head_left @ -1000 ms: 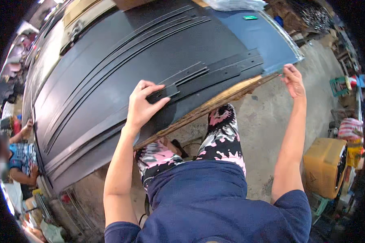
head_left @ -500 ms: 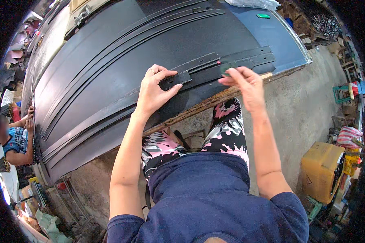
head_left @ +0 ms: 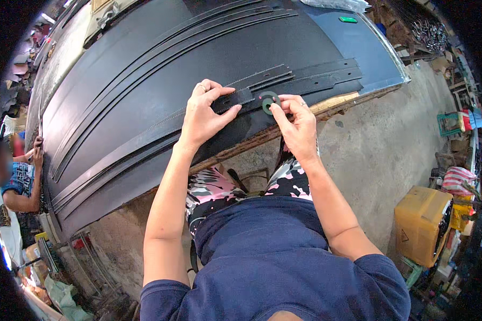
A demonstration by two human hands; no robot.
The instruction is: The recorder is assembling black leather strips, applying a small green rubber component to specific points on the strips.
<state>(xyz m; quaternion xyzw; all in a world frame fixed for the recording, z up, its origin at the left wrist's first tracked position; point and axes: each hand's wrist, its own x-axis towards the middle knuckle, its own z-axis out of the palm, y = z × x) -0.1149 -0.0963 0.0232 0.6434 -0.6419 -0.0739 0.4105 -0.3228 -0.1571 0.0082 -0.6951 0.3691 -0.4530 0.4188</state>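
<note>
Dark green and round, one flat piece [head_left: 267,102] is over the table [head_left: 198,64], close to its near edge — the right hand [head_left: 298,122] pinches it between thumb and fingers. Nearer to the table's left end, the left hand [head_left: 202,119] spreads thumb and forefinger about a black strip [head_left: 225,101] on the table — whether they press it, I cannot tell.

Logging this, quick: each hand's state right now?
Left hand: grip spread across a flat black strip; whether it holds cannot be told.
Right hand: closed on a round, dark-green disc.
</note>
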